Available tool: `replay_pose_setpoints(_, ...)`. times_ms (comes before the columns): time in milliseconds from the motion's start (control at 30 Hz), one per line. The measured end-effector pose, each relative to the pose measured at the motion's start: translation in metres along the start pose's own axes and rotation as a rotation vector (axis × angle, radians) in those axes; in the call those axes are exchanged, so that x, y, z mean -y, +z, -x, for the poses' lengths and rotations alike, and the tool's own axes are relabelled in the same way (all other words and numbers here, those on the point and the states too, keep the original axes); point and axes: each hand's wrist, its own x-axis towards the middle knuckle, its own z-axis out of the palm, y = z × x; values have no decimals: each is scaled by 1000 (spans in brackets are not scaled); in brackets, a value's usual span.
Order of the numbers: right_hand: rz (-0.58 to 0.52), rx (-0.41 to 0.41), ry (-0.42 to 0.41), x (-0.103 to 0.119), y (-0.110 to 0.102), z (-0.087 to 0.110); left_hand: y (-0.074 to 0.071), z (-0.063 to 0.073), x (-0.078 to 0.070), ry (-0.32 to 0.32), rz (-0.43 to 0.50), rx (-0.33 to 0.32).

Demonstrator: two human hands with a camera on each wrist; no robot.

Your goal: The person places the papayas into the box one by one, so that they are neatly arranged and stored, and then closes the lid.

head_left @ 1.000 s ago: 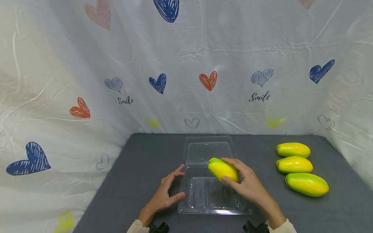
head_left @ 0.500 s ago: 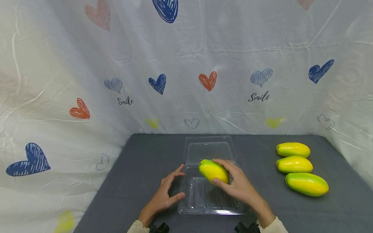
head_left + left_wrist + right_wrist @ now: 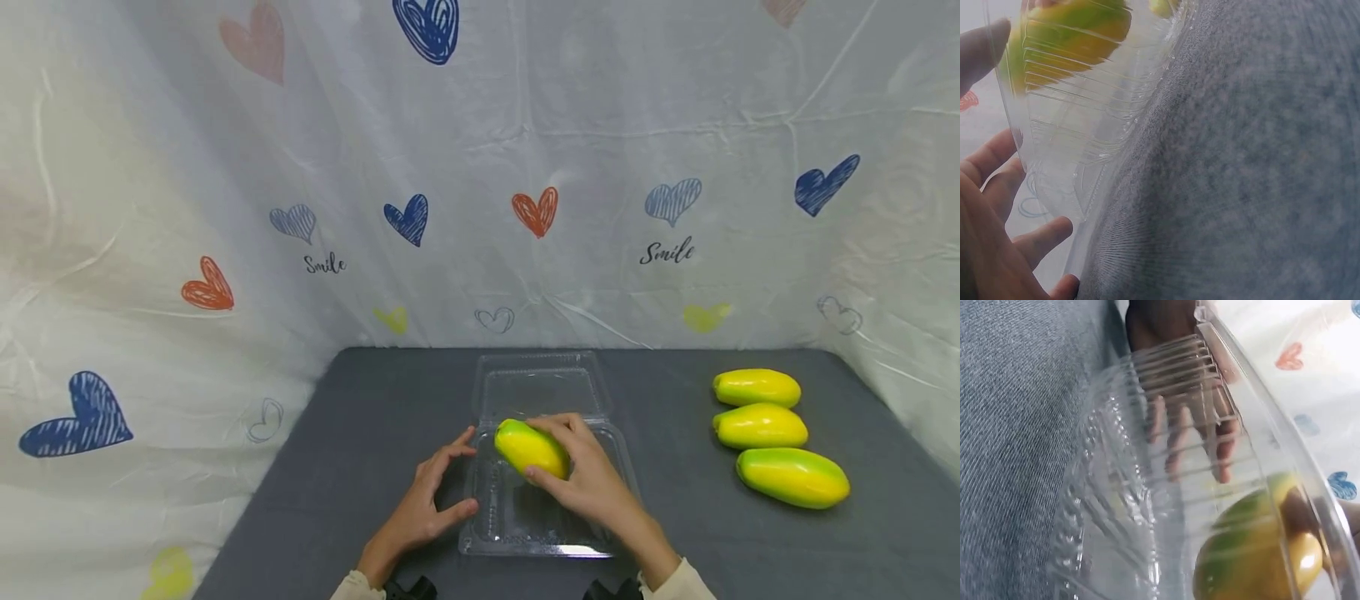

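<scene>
Grasp of a fruit above a clear container, head and wrist views. The green-and-yellow fruit (image 3: 528,447), papaya-like in form, has a smooth, glossy skin; it is judged stiff, of light to moderate weight, and apt to slip or roll if pinched near its tapered green end. The surest hold is across the broad middle, with thumb and fingers on opposite flanks. The clear container (image 3: 504,523), its lid (image 3: 536,392) laid back on the far side, appears to be thin plastic, probably very light, flexible and easily dented or nudged along; it is best taken by the rim or steadied at its side walls. Relation to the fingers: the right hand (image 3: 588,479) curls round the fruit from the right, thumb on the near side and fingers over the upper far side, the broad yellow part filling the space between; the green end projects to the left, beyond the fingertips. The fruit is over the container's base, towards its left side; whether its underside touches the plastic cannot be told. The left hand (image 3: 429,497) is spread, thumb well apart from the fingers, grasping nothing, its tips at or just beside the container's left wall. Three other fruits (image 3: 761,426) lie in a column on the grey cloth (image 3: 757,550), well to the right
</scene>
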Motion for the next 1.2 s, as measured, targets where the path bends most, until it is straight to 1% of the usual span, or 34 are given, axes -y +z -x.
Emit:
replay_pose_setpoints(133, 4, 16, 59, 3, 6, -1, 2, 0, 1, 3, -4, -5)
replay_pose_setpoints(233, -1, 40, 78, 7, 11, -4, 1, 0, 1, 5, 5, -9)
replay_pose_setpoints(433, -19, 65, 94, 15, 22, -8, 0, 0, -1, -3, 19, 4)
replay_pose_setpoints(667, -11, 49, 105, 16, 32, -8, 1, 1, -2, -13, 9, -7)
replay_pose_setpoints(800, 13, 38, 95, 15, 34, -7, 0, 1, -2, -27, 12, -6)
replay_pose_setpoints(967, 28, 53, 103, 15, 34, -6, 0, 2, -5, -56, 37, -2)
replay_pose_setpoints(1067, 32, 65, 115, 14, 33, -6, 0, 2, -6, -46, 26, -1)
replay_pose_setpoints(1200, 39, 68, 101, 14, 33, -7, 1, 1, -5, -34, 15, -1)
